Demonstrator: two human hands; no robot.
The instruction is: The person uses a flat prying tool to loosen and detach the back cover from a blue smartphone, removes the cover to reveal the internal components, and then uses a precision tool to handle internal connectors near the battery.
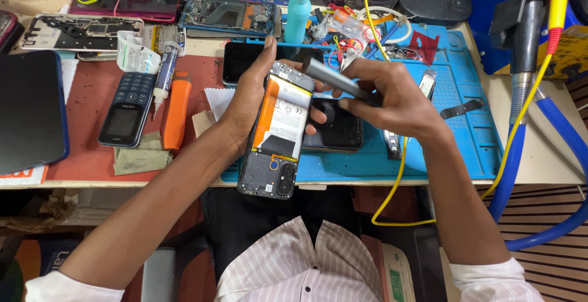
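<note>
We've got an opened phone under the tool.
Our left hand (pixel 248 103) is wrapped around the opened phone (pixel 277 133), our right hand (pixel 392 97) pinches a grey screwdriver (pixel 334 78) tipped at its top edge, both above the blue mat (pixel 465 136); a keypad phone (pixel 127 109) lies well left on the bench (pixel 545 143).
</note>
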